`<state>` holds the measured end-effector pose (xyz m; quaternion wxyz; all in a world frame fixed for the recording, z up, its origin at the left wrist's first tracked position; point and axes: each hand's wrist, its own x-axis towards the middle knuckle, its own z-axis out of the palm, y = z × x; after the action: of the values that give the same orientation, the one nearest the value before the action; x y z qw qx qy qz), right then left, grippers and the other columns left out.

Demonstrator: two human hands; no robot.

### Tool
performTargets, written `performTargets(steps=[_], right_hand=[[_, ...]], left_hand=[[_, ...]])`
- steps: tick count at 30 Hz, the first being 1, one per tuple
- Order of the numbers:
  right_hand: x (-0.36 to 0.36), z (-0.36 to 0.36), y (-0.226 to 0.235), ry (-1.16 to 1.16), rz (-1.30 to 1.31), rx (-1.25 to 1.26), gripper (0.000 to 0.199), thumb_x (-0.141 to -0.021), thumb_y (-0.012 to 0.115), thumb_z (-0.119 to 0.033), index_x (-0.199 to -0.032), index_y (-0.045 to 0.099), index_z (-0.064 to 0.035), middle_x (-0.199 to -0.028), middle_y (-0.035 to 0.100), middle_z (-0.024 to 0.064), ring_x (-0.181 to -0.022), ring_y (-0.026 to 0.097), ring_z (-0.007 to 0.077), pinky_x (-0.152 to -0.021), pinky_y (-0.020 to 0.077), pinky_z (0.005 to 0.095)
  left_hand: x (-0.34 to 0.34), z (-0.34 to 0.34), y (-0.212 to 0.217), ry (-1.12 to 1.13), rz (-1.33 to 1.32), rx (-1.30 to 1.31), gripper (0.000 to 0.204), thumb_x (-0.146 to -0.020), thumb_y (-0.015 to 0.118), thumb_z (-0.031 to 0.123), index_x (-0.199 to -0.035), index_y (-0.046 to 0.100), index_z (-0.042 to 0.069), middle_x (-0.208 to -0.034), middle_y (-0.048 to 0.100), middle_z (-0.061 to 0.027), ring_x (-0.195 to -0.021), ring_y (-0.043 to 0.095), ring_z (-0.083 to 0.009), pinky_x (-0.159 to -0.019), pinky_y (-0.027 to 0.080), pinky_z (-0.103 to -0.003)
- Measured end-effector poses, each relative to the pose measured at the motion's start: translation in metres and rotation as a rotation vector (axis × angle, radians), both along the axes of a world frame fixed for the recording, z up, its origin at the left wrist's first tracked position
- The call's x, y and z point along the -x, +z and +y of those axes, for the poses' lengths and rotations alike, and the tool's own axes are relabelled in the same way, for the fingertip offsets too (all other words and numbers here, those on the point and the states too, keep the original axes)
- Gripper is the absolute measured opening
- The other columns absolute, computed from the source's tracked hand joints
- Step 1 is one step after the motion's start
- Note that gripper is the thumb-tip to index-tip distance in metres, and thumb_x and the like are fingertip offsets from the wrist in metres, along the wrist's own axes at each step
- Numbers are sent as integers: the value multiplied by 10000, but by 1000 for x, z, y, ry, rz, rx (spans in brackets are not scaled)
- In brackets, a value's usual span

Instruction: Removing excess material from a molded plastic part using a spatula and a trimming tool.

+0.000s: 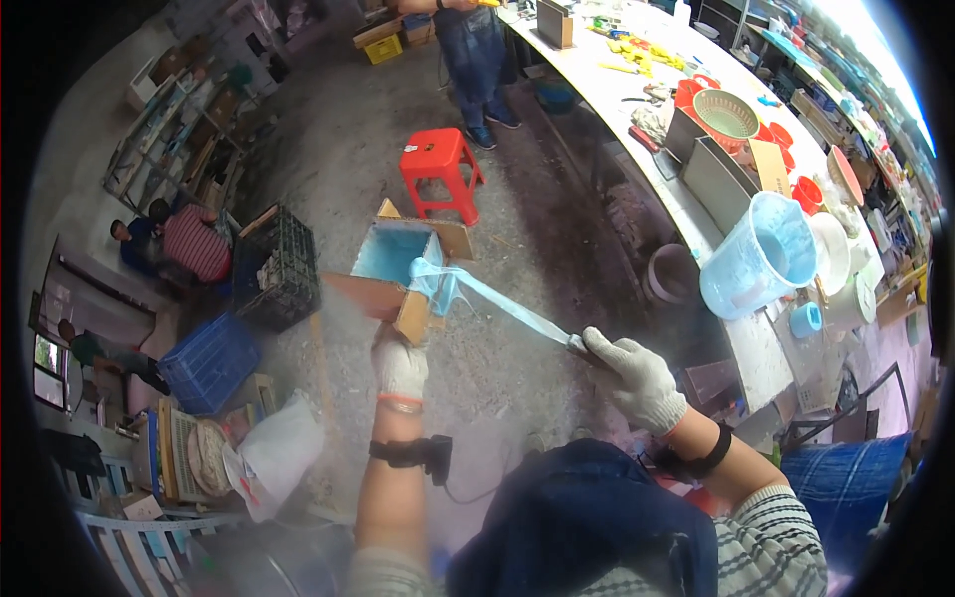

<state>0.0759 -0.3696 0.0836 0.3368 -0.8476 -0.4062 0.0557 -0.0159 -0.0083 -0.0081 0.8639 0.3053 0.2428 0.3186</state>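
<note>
Left hand: gloved left hand (399, 363) grips the lower corner of the wooden box (406, 274) from beneath, fingers closed on its wall; box held in the air, tilted, open side up toward the camera.
Right hand: gloved right hand (637, 380), right of the box and lower in frame, fingers closed on the near end of a pale blue film strip (497, 298).
Strip position: runs taut from the right fingers up and left to the box rim, where it bunches and joins the blue lining.
Box appearance: square, plain wood walls, inside coated pale blue; one reddish-brown outer face shows at lower left.
Strip appearance: thin, translucent, narrow near the fingers, wider and crumpled at the box.
Room around box: bare concrete floor (517, 249) lies below and to its right; red stool (440, 169) stands beyond it; black crate (284, 264) just left; blue crate (209, 363) lower left.
Right edge: long workbench (686, 214) well right of the box, carrying a translucent blue bucket (761, 254) tipped at its edge.
Other person: legs stand beyond the stool.
</note>
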Motion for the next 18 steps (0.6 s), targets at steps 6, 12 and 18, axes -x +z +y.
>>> performTargets(steps=[6,12,18], right_hand=[[-7,6,-17,-63,677,-308,514,-901,693,-168,-1382,551,-57,-1163,689,126,-1039,636,146,-924,479,280],[-12,7,-21,-75,837,-313,482,-926,668,-183,-1375,561,-43,-1244,672,65,-1096,583,98,-969,446,256],[-2,7,3,-106,1065,-237,451,-940,652,-202,-1376,589,-109,-938,629,-63,-751,496,23,-693,440,195]], left_hand=[[2,-5,8,-16,9,-47,359,-983,530,99,-1294,516,-79,-1211,595,-126,-1075,618,-217,-897,537,-316],[-1,-17,20,15,43,-44,357,-989,527,115,-1287,521,-82,-1196,604,-134,-1070,621,-228,-924,519,-332],[-4,-12,20,27,41,-58,354,-999,513,139,-1273,527,-85,-1187,610,-152,-1073,629,-254,-925,522,-362]])
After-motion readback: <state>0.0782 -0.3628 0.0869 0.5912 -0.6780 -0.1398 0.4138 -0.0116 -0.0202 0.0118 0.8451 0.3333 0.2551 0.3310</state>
